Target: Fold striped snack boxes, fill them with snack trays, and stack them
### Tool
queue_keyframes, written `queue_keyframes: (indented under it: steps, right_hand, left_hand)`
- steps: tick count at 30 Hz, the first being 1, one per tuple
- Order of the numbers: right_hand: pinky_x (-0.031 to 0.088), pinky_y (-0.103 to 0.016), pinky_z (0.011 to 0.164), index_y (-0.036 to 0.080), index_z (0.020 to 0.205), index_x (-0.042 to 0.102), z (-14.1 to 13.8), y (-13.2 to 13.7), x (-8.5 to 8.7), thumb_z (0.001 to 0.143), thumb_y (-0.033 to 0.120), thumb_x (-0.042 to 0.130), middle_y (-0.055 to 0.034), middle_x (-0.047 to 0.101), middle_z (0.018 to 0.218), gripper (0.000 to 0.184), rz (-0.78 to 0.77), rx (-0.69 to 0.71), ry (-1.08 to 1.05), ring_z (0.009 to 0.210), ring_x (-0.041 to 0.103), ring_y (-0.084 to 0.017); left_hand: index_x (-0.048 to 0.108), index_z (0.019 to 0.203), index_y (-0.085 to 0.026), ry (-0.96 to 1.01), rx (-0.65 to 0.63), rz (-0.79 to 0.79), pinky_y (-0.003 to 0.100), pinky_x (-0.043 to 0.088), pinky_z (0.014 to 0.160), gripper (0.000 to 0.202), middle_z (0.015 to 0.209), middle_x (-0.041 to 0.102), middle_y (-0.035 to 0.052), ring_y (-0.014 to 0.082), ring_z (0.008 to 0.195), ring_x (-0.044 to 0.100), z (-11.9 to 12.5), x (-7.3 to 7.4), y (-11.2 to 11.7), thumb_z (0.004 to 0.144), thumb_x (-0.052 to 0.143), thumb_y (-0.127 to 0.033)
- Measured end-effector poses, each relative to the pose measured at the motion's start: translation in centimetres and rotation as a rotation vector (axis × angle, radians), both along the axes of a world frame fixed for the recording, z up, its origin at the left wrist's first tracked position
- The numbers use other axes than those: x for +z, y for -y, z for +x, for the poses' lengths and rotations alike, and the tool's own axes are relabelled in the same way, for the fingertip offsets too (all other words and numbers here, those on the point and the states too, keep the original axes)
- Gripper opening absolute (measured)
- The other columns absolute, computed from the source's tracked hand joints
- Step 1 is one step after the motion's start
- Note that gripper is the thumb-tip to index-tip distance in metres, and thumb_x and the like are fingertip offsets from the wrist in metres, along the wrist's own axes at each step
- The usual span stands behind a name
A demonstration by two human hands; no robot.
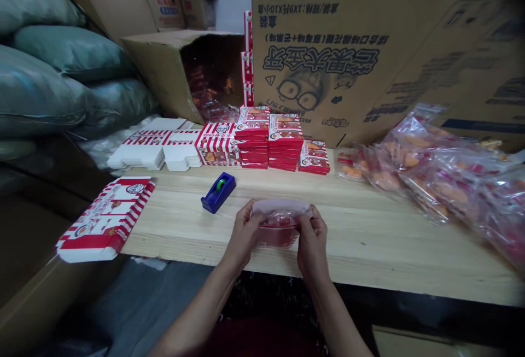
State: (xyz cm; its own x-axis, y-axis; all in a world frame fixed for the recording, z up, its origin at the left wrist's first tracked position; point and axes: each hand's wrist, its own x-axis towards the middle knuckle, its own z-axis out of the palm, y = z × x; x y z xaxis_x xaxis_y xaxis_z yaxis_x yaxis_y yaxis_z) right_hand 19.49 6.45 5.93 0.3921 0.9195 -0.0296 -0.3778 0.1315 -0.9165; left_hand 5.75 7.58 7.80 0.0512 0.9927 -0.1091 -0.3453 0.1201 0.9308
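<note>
Close to the table's front edge, a small carton with a raised pale flap is held between my two hands. Shiny clear plastic wrap shows in its mouth, red underneath; what is inside cannot be made out. My left hand grips the carton's left end, thumb at the opening. Around the right end, my right hand is closed the same way. A blue tape dispenser with a green core stands beyond my left hand. Stacks of red-and-white printed cartons stand farther back.
Flat carton blanks lie at the table's left edge, with white folded ones behind. Clear bags of orange pieces heap up on the right. A large cardboard box walls the back; an open box and stuffed sacks stand left.
</note>
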Motion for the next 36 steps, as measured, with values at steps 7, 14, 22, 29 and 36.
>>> queue_keyframes:
  steps: [7,14,22,29,36]
  right_hand:
    - [0.043,-0.026,0.065,0.022,0.082,0.065,0.0,-0.3,0.0,0.081,0.030,0.066,0.0035,0.062,0.074,0.008,0.005,0.054,0.012,0.065,0.050,-0.015]
    - [0.051,-0.033,0.076,0.025,0.092,0.068,0.6,0.0,0.5,0.086,0.038,0.061,-0.0003,0.073,0.087,0.017,0.000,0.152,0.012,0.079,0.063,-0.021]
    - [0.050,-0.046,0.107,0.027,0.109,0.076,2.8,0.7,1.2,0.088,0.049,0.068,-0.0053,0.077,0.120,0.030,-0.035,0.360,-0.122,0.120,0.067,-0.029]
    - [0.057,-0.049,0.092,0.024,0.118,0.074,3.0,5.9,2.0,0.087,0.046,0.071,-0.0099,0.081,0.106,0.038,-0.281,0.458,-0.171,0.107,0.073,-0.032]
    - [0.060,-0.045,0.082,0.024,0.095,0.078,3.2,8.9,-4.6,0.076,0.046,0.077,-0.0070,0.082,0.094,0.028,-0.377,0.293,-0.041,0.091,0.075,-0.028]
  left_hand:
    - [0.069,0.124,-0.017,0.263,-0.089,0.107,0.035,0.049,0.098,0.037,0.120,0.072,0.0102,0.0243,0.108,0.067,-1.7,0.2,1.4,0.096,0.064,-0.040]
    - [0.076,0.112,-0.016,0.194,-0.102,-0.010,0.037,0.052,0.095,0.028,0.103,0.080,0.0073,0.0266,0.105,0.071,-1.8,-0.4,0.4,0.086,0.072,-0.026]
    - [0.078,0.108,-0.017,0.104,-0.004,0.008,0.034,0.054,0.089,0.025,0.107,0.079,0.0069,0.0265,0.107,0.070,-0.9,0.0,0.3,0.088,0.067,-0.029]
    - [0.076,0.112,-0.017,0.201,-0.071,-0.305,0.037,0.057,0.086,0.031,0.101,0.081,0.0072,0.0268,0.097,0.074,-0.9,0.4,4.9,0.084,0.070,-0.029]
    - [0.080,0.098,-0.015,0.194,-0.177,-0.519,0.032,0.055,0.078,0.032,0.092,0.082,0.0082,0.0215,0.078,0.073,-2.0,-6.2,6.4,0.067,0.073,-0.013]
